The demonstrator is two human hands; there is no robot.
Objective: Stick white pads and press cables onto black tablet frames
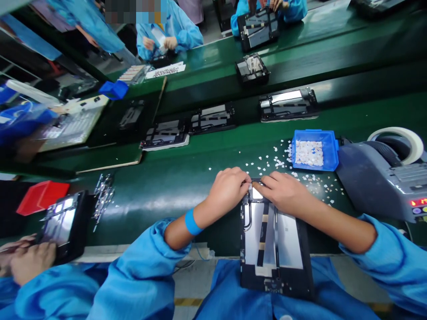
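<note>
An opened tablet point(290, 244), its silver battery panels and black cables exposed, lies in front of me with its lower end past the bench edge. My left hand point(230, 186), wearing a blue wristband point(192, 222), is closed at the tablet's top left corner, thumb and forefinger pinched together. Beside it, my right hand point(283, 191) has its fingers curled onto the top edge. The fingertips of both hands nearly meet there. Any small piece between them is too small to make out. Small white pieces point(262, 160) lie scattered just beyond my hands.
A blue bin point(332, 153) of white pieces and a grey tape dispenser point(373, 178) stand right. More opened tablets point(288, 104) sit along the green bench point(167, 178). At left are metal strips point(103, 195), a red tray point(42, 198) and a co-worker's hands point(33, 262) on another tablet.
</note>
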